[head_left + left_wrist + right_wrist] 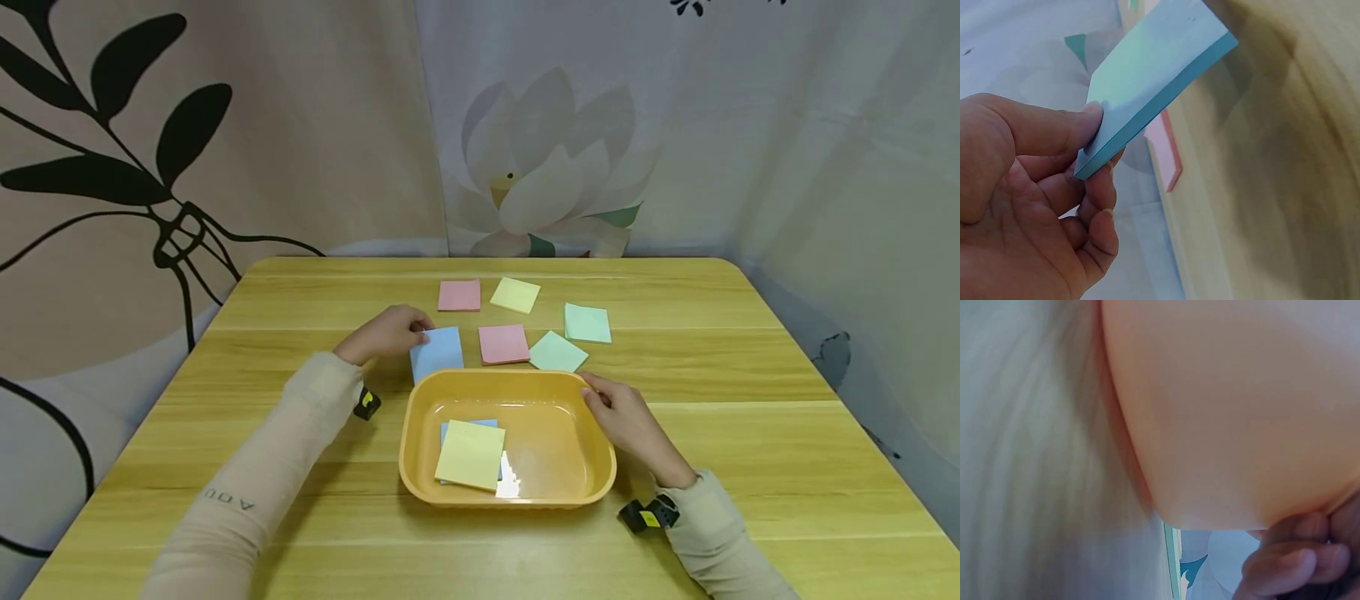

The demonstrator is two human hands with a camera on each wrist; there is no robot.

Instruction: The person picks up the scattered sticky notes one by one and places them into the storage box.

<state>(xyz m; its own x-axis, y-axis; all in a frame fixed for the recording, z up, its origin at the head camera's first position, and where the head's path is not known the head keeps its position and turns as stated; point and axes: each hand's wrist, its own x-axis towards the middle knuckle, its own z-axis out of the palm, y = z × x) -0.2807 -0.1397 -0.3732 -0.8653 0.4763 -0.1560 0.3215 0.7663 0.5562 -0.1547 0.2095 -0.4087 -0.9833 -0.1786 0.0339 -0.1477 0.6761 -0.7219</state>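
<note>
My left hand (389, 333) pinches a blue sticky note pad (437, 351) by one corner, thumb on its face and fingers behind. In the left wrist view the pad (1154, 75) is held tilted, above the table. A yellow-orange plastic basin (525, 496) stands in front of it. My right hand (624, 417) holds the basin's far right corner at the rim; in the right wrist view curled fingers (1297, 556) show by the basin's outer wall (1229, 425). Inside the basin, a yellow sticky note pad (470, 454) lies over a blue one (487, 423), mostly hidden.
Behind the basin lie two pink pads, one nearer (504, 344) and one farther back (459, 295). A yellow pad (515, 294) and two green pads, (558, 352) the nearer close to the basin's rim, lie beside them on the wooden table (315, 517). A printed curtain (337, 125) hangs behind.
</note>
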